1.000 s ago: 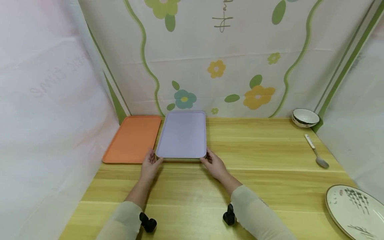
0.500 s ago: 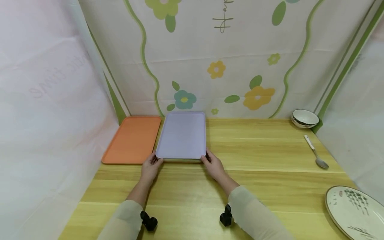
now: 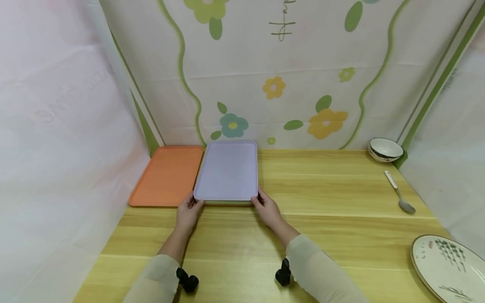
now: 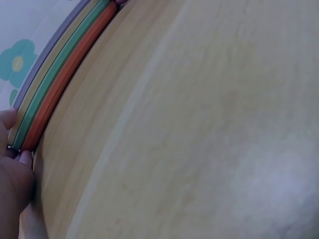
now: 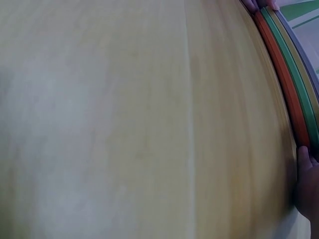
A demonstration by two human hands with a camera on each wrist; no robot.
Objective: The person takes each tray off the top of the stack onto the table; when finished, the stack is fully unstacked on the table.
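A stack of rectangular trays lies near the back wall, with a lilac tray (image 3: 227, 170) on top. In the left wrist view its edges show a yellow tray, a green tray (image 4: 58, 72) and an orange-red tray (image 4: 70, 74) beneath. My left hand (image 3: 187, 214) grips the front left corner of the stack, thumb on the front edge. At the front right corner, my right hand (image 3: 268, 212) holds the stack in the same way. Fingers of both hands are partly hidden behind the corners. Just left of the stack, a separate orange tray (image 3: 166, 176) lies flat.
On the wooden table (image 3: 235, 252), a bowl (image 3: 385, 149) stands at the back right. A spoon (image 3: 399, 192) with a white handle lies in front of it. A large patterned plate (image 3: 451, 269) sits at the front right. Printed cloth walls (image 3: 288, 97) enclose the back and sides.
The tray stack has shifted slightly left, nearer the orange tray, with both hands moving along with it. The lilac tray's front edge sits more evenly over the trays below than a second ago.
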